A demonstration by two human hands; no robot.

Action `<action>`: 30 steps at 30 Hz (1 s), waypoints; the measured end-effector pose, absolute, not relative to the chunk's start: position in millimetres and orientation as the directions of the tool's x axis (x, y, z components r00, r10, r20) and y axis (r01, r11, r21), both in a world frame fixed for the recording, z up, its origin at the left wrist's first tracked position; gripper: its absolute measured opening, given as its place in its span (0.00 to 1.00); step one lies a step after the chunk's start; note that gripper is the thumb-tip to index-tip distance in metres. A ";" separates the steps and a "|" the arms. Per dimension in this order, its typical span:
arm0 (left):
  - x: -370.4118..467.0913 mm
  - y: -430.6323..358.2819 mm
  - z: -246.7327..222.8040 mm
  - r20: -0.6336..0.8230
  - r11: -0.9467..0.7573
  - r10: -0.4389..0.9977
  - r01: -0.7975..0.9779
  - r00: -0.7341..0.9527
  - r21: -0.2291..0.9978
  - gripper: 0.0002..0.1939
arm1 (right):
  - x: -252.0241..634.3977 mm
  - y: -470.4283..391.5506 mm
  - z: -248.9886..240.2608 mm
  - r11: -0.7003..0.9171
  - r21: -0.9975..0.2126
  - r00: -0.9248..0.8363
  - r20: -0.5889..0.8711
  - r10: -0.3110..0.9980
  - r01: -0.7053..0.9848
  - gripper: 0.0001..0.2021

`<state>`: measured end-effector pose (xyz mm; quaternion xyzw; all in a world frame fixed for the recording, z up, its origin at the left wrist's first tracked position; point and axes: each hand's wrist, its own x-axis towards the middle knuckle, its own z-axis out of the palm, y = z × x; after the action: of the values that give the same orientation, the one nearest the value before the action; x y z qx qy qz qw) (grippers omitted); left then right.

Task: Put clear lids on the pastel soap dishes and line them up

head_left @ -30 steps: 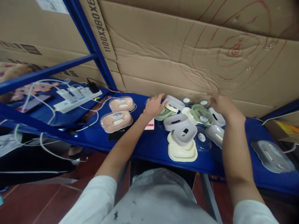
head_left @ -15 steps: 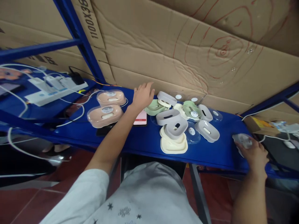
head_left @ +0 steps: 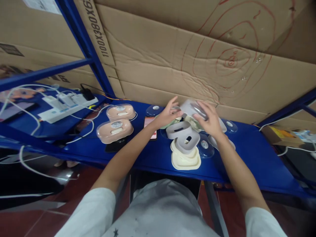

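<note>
I see my left hand (head_left: 170, 114) spread open, the clear-covered grey case (head_left: 189, 108) at its three o'clock; blur hides whether they touch. The case's long axis slants roughly ten o'clock to four, towards my right hand (head_left: 209, 120), nearer and gripping its right end. The blue bench (head_left: 254, 161) carries pink cases (head_left: 116, 131) at nine o'clock; cardboard (head_left: 158, 65) stands at twelve.

Two pink cases (head_left: 110, 134) sit centre-left, two overlapping grey shells (head_left: 184, 145) centre; three loose labelled lids (head_left: 206, 150) show; one power strip (head_left: 67, 111), left.
</note>
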<state>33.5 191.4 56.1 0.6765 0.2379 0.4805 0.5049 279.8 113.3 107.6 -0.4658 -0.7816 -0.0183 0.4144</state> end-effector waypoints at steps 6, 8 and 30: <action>29.6 197.7 54.7 0.387 -0.291 0.888 -0.348 0.247 0.891 0.51 | 239.6 175.2 115.7 0.584 -0.625 -0.253 0.541 0.802 0.518 0.31; 24.7 203.1 54.0 0.375 -0.299 0.904 -0.323 0.204 0.898 0.53 | 258.3 190.8 111.2 0.480 -0.672 -0.190 0.460 0.867 0.564 0.32; 9.2 233.5 27.0 0.455 -0.488 0.873 0.297 0.176 0.821 0.55 | 300.8 189.5 114.5 0.418 -0.346 -0.267 0.408 0.873 0.840 0.24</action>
<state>9.2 233.5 27.0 0.7087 0.4128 0.4915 0.2930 300.8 189.5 114.5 -0.5384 -0.7954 0.0303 0.2768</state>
